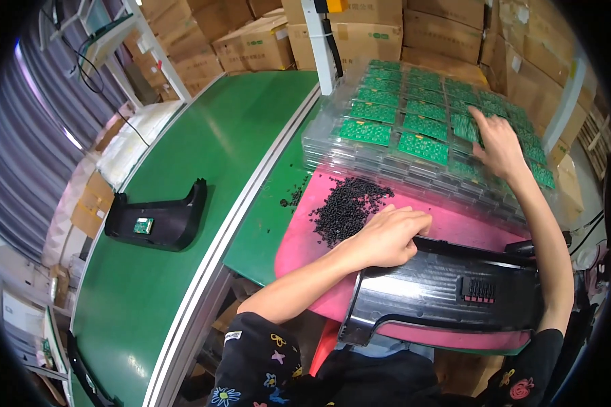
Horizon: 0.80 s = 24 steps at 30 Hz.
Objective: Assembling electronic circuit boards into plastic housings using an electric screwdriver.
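Mat (302, 254) in head view: pink, laid on a green worktop (258, 241). Across the near part of the mat, a glossy black plastic housing (421, 292) with a slotted vent (478, 290). Above the mat, at the housing's far left corner, left hand (390, 237), fingers curled inward and almost closed; cannot tell of anything pinched there, with fingertips hidden. On the mat's far left part, just beyond that hand, a loose heap of small black pieces (346, 210), plus strays on the worktop left of the mat. Beyond the mat, a stack of clear plastic trays (387, 163) bearing rows of green circuit boards (364, 133). Also beyond the mat, over that stack, right hand (501, 142), forefinger extended and thumb well apart, both at one board; cannot tell of a firm hold. Left of the mat, a green conveyor belt (237, 122) with a second black housing (173, 227), small circuit board (143, 226) inside. Far beyond the mat, stacked cardboard boxes (360, 44).
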{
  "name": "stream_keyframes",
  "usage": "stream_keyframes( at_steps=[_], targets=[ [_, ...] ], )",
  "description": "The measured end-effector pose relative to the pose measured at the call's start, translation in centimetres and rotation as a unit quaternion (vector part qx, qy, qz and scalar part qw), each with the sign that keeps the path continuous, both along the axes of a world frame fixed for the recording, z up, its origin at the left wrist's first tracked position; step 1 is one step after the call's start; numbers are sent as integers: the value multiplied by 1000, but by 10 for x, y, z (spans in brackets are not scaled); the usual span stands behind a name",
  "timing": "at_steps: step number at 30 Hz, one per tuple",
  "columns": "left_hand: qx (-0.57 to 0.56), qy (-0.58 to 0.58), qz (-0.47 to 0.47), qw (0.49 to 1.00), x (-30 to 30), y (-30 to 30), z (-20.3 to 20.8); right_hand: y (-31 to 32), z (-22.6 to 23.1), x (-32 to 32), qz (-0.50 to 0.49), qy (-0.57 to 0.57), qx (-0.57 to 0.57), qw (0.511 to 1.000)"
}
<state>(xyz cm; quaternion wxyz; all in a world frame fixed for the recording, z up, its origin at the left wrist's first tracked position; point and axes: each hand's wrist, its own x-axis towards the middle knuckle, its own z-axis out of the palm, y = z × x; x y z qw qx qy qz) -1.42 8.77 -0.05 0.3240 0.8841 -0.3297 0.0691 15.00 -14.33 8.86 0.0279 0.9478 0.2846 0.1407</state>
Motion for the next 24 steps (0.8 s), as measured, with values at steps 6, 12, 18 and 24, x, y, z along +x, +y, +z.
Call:
stream_keyframes(
  at_steps=[6, 12, 18, 24],
  targets=[
    [9, 17, 26, 999, -6, 2, 15, -8, 7, -94, 168, 31, 492, 854],
    [-247, 73, -35, 966, -28, -39, 63, -23, 1, -186, 237, 193, 620, 722],
    [-245, 116, -71, 960, -20, -61, 74, -47, -21, -198, 226, 207, 702, 643],
    [-211, 162, -65, 962, -7, -67, 60, -95, -35, -203, 158, 215, 656, 706]
  ],
)
